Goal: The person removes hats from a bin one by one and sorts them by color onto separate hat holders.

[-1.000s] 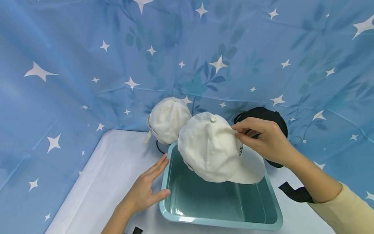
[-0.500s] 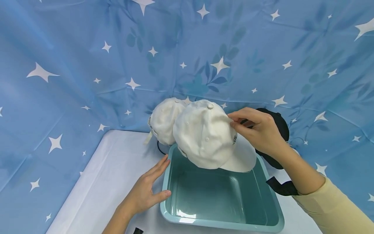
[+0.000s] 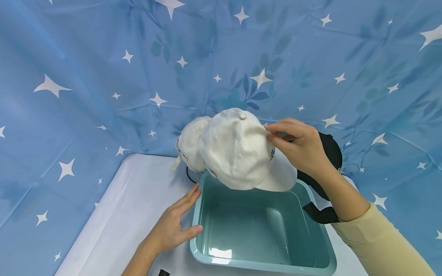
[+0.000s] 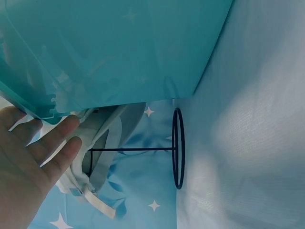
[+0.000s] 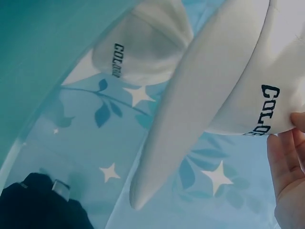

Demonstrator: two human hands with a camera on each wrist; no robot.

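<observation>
My right hand (image 3: 297, 143) pinches a white baseball cap (image 3: 235, 153) by the front of its crown, between thumb and fingers. The cap hangs over the back of a teal plastic basin (image 3: 262, 266), brim toward the right. Dark lettering shows on its front in the right wrist view, where my fingertips (image 5: 281, 140) are at the crown's edge. My left hand (image 3: 172, 222) lies with spread, straight fingers against the basin's left rim. Behind the basin a second white cap (image 3: 191, 143) sits on a black wire stand (image 4: 178, 148), partly covered by the held cap.
A black cap (image 3: 331, 149) stands at the back right, half hidden behind my right hand and forearm. The white-covered table (image 3: 121, 214) meets a blue, star-patterned cloth (image 3: 103, 76) behind and at the left. A black strap (image 3: 321, 214) hangs at my right wrist.
My right hand has carried the held cap up, back and slightly left, away from the basin's middle. More of the basin's inside now shows. My left hand has stayed at the rim.
</observation>
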